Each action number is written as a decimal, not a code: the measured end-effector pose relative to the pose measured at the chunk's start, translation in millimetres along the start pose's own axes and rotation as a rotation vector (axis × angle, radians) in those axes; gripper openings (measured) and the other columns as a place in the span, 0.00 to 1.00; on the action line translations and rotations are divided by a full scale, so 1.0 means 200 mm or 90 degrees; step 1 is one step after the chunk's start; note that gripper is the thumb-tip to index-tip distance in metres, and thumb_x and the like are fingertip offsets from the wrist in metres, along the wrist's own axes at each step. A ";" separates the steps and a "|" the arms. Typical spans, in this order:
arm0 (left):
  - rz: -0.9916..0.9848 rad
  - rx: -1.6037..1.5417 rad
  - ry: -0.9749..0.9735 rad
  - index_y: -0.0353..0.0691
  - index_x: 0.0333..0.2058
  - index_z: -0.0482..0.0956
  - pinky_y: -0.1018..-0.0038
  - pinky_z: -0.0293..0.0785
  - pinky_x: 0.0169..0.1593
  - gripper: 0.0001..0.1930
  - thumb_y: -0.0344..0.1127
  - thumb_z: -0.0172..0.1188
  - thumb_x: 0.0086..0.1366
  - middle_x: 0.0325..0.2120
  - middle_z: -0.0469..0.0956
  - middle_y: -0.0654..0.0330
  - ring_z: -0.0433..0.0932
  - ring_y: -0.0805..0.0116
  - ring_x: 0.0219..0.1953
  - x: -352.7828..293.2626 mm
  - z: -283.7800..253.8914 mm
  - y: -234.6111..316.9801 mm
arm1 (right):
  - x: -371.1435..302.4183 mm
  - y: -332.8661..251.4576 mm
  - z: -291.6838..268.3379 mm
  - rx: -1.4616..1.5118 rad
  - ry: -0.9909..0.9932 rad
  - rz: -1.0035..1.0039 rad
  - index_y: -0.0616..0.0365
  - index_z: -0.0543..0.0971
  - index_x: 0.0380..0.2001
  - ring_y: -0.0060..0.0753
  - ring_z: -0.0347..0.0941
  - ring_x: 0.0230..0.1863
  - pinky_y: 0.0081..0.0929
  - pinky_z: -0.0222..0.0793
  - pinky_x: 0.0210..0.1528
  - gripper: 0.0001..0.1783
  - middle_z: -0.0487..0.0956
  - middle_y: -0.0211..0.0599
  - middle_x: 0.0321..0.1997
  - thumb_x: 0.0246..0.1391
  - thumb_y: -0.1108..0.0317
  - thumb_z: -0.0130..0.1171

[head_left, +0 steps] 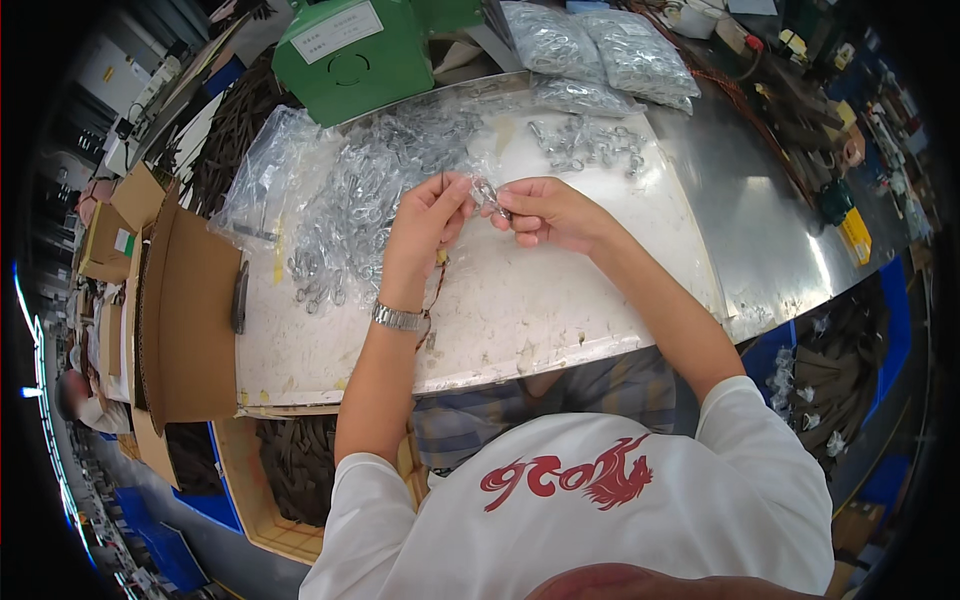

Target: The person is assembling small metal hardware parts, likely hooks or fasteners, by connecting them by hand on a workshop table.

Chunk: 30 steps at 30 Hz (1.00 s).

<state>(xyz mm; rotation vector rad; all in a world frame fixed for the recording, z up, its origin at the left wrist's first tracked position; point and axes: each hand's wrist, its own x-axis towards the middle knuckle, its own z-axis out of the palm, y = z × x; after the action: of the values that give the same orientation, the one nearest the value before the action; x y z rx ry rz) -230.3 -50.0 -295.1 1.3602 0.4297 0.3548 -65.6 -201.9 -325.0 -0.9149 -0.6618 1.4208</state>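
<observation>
Over the white work surface [480, 330], my two hands meet around a small shiny metal hook [487, 193], which looks like a snap hook. The fingers and thumb of my left hand [430, 218] pinch one end of it. On its other end, the fingertips of my right hand [548, 212] are closed. Fine detail of the hook is partly hidden by the fingers. A large heap of similar metal hooks [350, 210] lies left of my hands, partly on clear plastic. Beyond my right hand is a smaller scatter of hooks [590, 145].
A green machine or box [352, 62] stands at the back, beside clear bags of metal parts [640, 55]. An open cardboard box [190, 310] borders the left side. Dark straps [298, 465] fill a crate below. Bare metal tabletop [760, 240] extends right.
</observation>
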 end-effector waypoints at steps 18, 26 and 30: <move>0.068 0.135 0.081 0.39 0.30 0.77 0.82 0.58 0.24 0.10 0.34 0.68 0.68 0.20 0.78 0.70 0.66 0.87 0.20 0.00 0.05 -0.07 | 0.00 0.09 0.11 -0.612 0.193 -0.210 0.65 0.82 0.41 0.28 0.75 0.29 0.32 0.72 0.35 0.13 0.81 0.40 0.32 0.69 0.64 0.59; 0.101 0.175 0.082 0.39 0.31 0.77 0.82 0.58 0.23 0.10 0.35 0.66 0.70 0.20 0.77 0.69 0.68 0.86 0.20 0.00 0.06 -0.05 | -0.02 0.06 0.13 -0.641 0.210 -0.237 0.64 0.84 0.40 0.19 0.68 0.29 0.25 0.66 0.34 0.12 0.76 0.27 0.27 0.69 0.65 0.58; 0.067 -0.118 0.124 0.38 0.38 0.79 0.84 0.53 0.21 0.05 0.33 0.63 0.72 0.23 0.75 0.69 0.61 0.86 0.18 0.01 0.01 -0.05 | -0.02 0.01 0.09 -0.397 0.143 -0.101 0.61 0.84 0.38 0.12 0.61 0.23 0.16 0.56 0.26 0.14 0.71 0.20 0.24 0.70 0.63 0.57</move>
<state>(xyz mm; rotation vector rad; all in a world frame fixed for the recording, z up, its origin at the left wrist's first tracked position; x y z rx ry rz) -228.2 -51.9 -304.2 1.1748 0.4752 0.6038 -81.8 -203.2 -316.9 -1.4474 -1.0046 0.9552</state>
